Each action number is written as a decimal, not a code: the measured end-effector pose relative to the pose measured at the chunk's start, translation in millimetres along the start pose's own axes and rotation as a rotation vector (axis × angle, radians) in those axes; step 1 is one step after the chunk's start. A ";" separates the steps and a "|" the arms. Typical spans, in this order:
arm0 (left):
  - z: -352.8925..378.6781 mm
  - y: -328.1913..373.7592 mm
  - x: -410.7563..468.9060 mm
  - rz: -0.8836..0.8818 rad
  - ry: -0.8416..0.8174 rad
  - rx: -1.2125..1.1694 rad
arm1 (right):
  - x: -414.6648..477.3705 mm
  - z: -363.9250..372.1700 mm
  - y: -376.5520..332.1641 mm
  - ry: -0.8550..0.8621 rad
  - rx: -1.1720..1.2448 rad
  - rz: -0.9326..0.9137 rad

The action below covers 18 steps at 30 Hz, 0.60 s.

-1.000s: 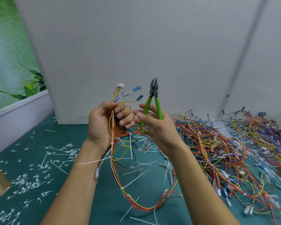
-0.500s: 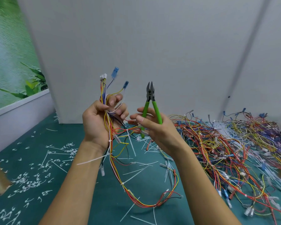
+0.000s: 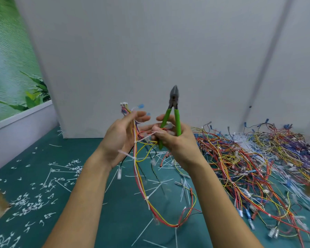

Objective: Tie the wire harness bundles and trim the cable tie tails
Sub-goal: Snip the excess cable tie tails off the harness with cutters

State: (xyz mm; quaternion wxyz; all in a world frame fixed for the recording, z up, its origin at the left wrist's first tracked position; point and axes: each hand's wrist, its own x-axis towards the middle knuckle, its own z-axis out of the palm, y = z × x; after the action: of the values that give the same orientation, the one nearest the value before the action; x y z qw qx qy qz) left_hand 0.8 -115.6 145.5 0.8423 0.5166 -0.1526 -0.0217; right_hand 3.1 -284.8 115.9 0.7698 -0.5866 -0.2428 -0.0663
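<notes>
The left hand (image 3: 122, 138) is up in front of the plain white wall (image 3: 150, 51). A long bundle of thin red, yellow, white and black wires (image 3: 139, 179) runs across its palm, between the thumb and the fingers. The fingers look almost straight, but this part is blurry, so I cannot tell if the hand grips the wires or only lets them rest there. Small white and blue plugs (image 3: 123, 104) at the top end of the wires stick up above the hand. The rest of the bundle hangs down in a big loop over the teal green table (image 3: 118, 221). White plastic cable ties (image 3: 146, 198) are wrapped around the bundle in a few spots, and their long thin tails stick out. The right hand (image 3: 175, 140) is just beside the left hand and is curled around the metal cutters with bright green handles (image 3: 173, 99). The dark tips of the cutters point up and are closed together. On the table to the right lies a big messy pile of colourful wires (image 3: 249, 158). To the left lie lots of tiny white cut-off bits (image 3: 29, 203), and loose white ties (image 3: 166, 181) lie on the table below the hands.
</notes>
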 end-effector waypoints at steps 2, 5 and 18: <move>-2.1 -3.0 -0.2 -0.030 0.030 0.156 | 2.5 -4.1 -1.1 0.079 0.082 -0.006; -4.4 -5.8 -2.1 -0.023 0.008 0.334 | 4.2 -7.4 -5.0 0.187 0.190 0.012; -5.2 -2.3 -6.0 0.063 0.126 0.632 | 3.5 -7.7 -7.6 0.274 0.287 0.022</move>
State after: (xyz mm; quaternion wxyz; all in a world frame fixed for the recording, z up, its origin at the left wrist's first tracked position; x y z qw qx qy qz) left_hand -3.2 -111.0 139.9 0.6482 0.7479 -0.1154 0.0850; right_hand 5.5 -293.7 122.7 0.8720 -0.4589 -0.1365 -0.1018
